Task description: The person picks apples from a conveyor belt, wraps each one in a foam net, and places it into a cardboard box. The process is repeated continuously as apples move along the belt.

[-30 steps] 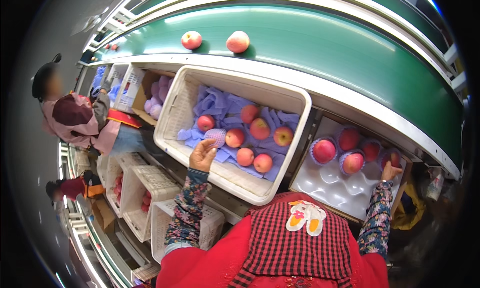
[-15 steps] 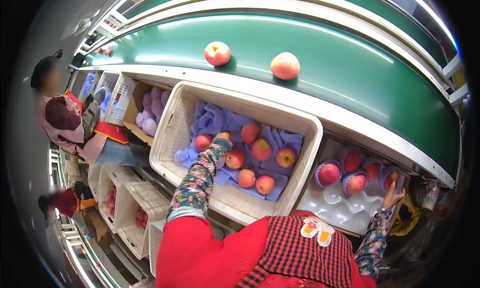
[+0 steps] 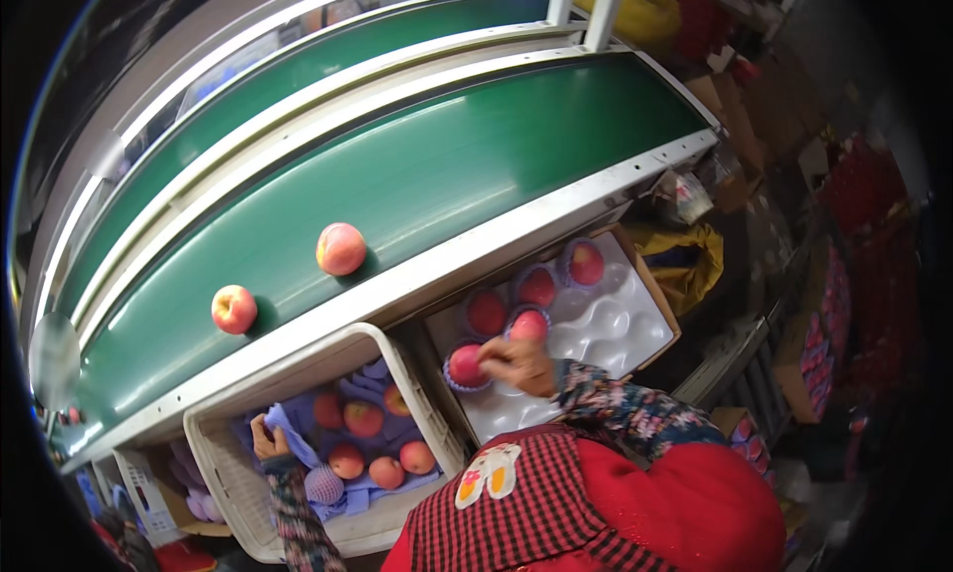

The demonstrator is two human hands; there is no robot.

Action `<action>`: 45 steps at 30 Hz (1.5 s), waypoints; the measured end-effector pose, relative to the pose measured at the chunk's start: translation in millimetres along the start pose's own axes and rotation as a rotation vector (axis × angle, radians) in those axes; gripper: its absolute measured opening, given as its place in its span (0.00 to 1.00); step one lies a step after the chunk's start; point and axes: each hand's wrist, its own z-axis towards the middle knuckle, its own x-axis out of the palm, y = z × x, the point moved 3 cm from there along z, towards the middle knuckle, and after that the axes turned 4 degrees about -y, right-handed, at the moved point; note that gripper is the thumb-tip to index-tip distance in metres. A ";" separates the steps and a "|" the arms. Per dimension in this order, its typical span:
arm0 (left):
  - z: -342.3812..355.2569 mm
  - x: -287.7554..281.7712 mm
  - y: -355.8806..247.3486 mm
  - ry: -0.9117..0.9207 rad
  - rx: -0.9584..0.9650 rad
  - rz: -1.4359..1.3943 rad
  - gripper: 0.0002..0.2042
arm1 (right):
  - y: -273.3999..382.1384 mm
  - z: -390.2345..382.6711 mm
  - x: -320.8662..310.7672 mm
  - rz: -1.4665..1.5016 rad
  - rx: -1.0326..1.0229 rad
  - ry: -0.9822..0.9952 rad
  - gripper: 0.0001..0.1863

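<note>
Inside the white plastic crate (image 3: 223,473), my left hand (image 3: 266,438) pinches a blue-purple foam sleeve (image 3: 290,435). Several red-yellow apples (image 3: 363,418) rest there on more sleeves, beside a round piece in purple foam netting (image 3: 324,485). To the right, my right hand (image 3: 524,365) hangs over a white moulded tray (image 3: 606,326) in a cardboard box, its bent fingers smeared by motion. Its fingertips overlap a netted apple (image 3: 464,366) at the tray's near left; whether they grip it is not clear. Several more netted apples (image 3: 536,286) fill hollows in the tray's left and far part.
Beyond the crate runs a green conveyor belt (image 3: 437,175) with a white metal edge, carrying two bare apples (image 3: 340,249). Left of the crate stands a box of netted fruit (image 3: 189,478). A yellow bag (image 3: 690,264) lies past the tray, with cartons (image 3: 819,344) farther right.
The view has swung right. My right hand has left the tray's far right apple and come across to its near left one. My left hand now lifts a foam sleeve; a netted piece shows in the crate.
</note>
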 end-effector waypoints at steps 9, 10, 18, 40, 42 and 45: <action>-57.1 41.5 -261.6 0.433 0.012 -0.854 0.15 | 103.3 8.3 62.7 0.432 -0.244 0.289 0.16; -62.1 41.8 -264.8 0.436 -0.034 -0.912 0.16 | 99.6 1.6 54.0 0.402 -0.206 0.263 0.15; -54.3 64.0 -294.6 0.746 0.107 -1.026 0.07 | 90.1 -13.4 17.0 0.404 -0.325 0.383 0.11; 186.4 242.5 -239.0 0.000 0.001 0.281 0.37 | 3.3 162.5 -214.4 -0.639 -0.348 -0.436 0.52; 181.1 271.4 -279.8 0.327 -0.013 0.276 0.41 | -29.1 176.5 -229.5 -0.706 -0.247 -0.413 0.54; 163.0 285.2 -340.7 0.409 0.005 -0.102 0.39 | -65.5 177.2 -249.4 -0.620 0.159 -0.400 0.44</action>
